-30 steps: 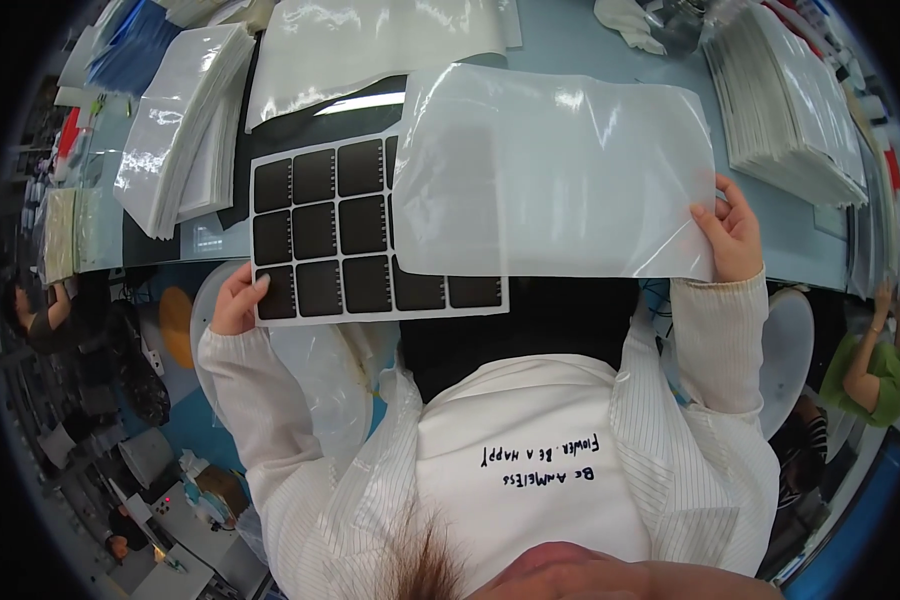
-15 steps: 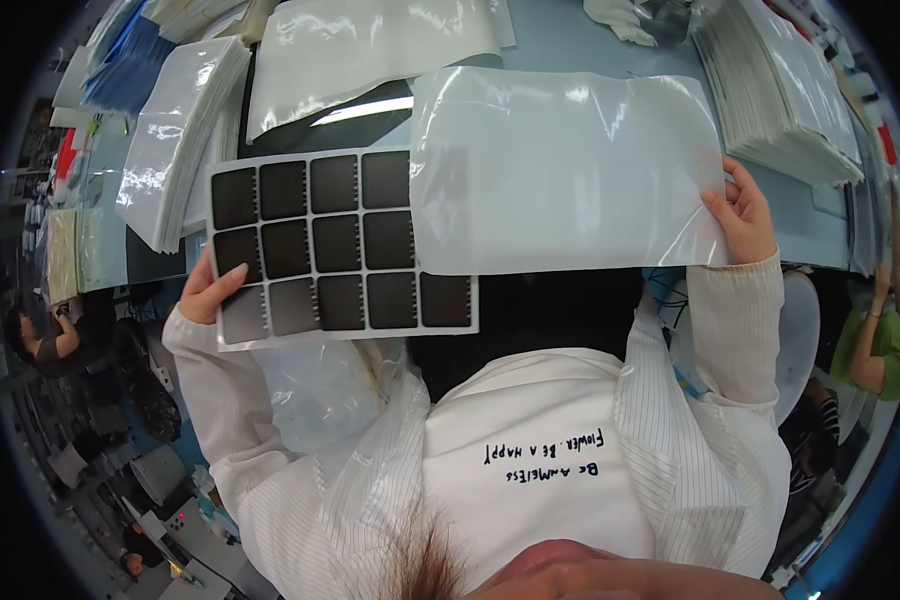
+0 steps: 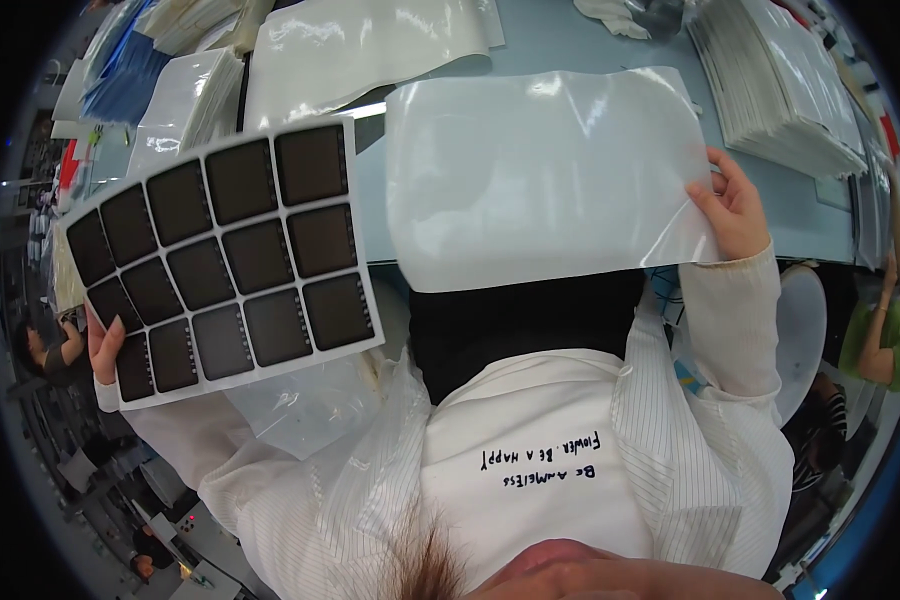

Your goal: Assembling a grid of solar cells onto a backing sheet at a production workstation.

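My left hand (image 3: 104,345) grips the lower left edge of a white-bordered sheet (image 3: 253,254) with rows of dark, near-square panels. That sheet is raised and tilted, bending toward its left end. On the other side my right hand (image 3: 735,208) pinches the right edge of a glossy translucent white plastic sheet (image 3: 540,180), thumb on top, fingers partly hidden behind it. A narrow gap shows between the two sheets. The plastic sheet's lower edge comes over the table's near edge, above my lap.
On the blue-grey table (image 3: 570,45) another glossy white sheet (image 3: 360,45) lies at the far side. Stacks of white sheets stand at the left (image 3: 185,100) and right (image 3: 770,90), with blue sheets (image 3: 125,85) at far left. A clear plastic bag (image 3: 315,405) hangs below my left side.
My left hand has moved left and toward me, drawing the panelled sheet out from beneath the plastic sheet and tilting it. The plastic sheet has shifted slightly left with my right hand.
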{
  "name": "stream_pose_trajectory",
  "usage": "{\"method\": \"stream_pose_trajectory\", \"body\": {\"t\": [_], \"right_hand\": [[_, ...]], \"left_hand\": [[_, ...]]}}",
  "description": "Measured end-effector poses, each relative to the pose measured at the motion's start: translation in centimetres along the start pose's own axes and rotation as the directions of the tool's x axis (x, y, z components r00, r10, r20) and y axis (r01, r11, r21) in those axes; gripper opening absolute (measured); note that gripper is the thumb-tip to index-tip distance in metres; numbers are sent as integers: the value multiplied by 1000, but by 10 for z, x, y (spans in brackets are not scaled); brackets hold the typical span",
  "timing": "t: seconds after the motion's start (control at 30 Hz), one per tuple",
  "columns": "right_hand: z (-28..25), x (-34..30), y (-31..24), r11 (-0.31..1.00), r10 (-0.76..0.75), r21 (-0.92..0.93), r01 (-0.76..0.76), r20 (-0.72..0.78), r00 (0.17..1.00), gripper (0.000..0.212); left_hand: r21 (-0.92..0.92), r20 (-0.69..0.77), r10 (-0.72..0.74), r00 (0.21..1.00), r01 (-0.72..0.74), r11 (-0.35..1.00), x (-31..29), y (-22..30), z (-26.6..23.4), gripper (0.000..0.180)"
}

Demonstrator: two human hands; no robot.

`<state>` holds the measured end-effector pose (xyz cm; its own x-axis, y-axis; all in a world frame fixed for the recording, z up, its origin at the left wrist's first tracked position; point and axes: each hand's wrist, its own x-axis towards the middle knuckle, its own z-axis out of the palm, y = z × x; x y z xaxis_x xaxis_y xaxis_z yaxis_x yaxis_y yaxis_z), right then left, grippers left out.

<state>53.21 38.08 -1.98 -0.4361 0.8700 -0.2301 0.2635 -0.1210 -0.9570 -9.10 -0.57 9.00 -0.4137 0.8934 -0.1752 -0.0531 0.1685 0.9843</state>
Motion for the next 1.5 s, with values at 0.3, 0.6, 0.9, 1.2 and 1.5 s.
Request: {"method": "stream_pose_trajectory", "body": {"t": [0.3,0.6,0.9,1.2,1.5], "right_hand": [[65,-26,-60,993,-27,111,35,-66,997,58],[62,-27,-55,994,-67,81,72,-58,996,60],[64,-37,-62,981,-83,-182,60,-119,989,60],[64,-35,-61,989,-97,-119,83,-118,988,61],[27,-45,-77,971,27,-236,-31,-17,999,63]], "left_hand": [[-102,137,-169,976,184,978,86,1,180,61],[-307,230,-298,926,360,881,98,-33,242,53],[-283,99,-258,961,276,918,89,-39,257,54],[-270,138,-249,959,279,922,99,-36,268,55],[91,193,-181,964,166,982,108,-27,255,38]]}}
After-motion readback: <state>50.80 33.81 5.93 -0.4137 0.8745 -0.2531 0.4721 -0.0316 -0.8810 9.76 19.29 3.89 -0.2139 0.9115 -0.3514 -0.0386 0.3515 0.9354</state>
